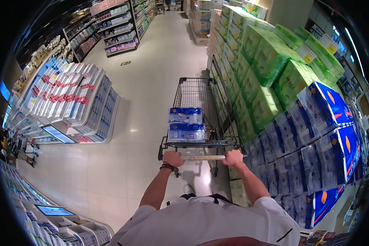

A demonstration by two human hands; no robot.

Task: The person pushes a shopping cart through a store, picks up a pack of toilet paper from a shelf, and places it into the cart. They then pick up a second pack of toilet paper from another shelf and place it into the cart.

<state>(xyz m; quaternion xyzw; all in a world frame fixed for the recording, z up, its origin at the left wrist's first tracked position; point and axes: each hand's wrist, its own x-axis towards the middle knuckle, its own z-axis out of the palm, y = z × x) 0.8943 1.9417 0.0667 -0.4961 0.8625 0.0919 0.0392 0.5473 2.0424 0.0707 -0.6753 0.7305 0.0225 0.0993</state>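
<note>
Both of my hands grip the handle (203,157) of a wire shopping cart (194,88). My left hand (173,158) is wrapped round the handle's left end, with dark bands on that wrist. Toward the right end, my right hand (233,158) is closed on the same bar. Inside the cart, at the near end of the basket, lie two blue-and-clear plastic-wrapped packs (186,132), one behind the other. Their contents are too small to make out.
Close along the cart's right side rise stacks of green packs (270,57) and blue wrapped packs (311,147). A display of white boxes (65,92) stands to the left. Pale tiled floor (151,53) runs ahead between shelves (115,26). Another person (26,158) is at far left.
</note>
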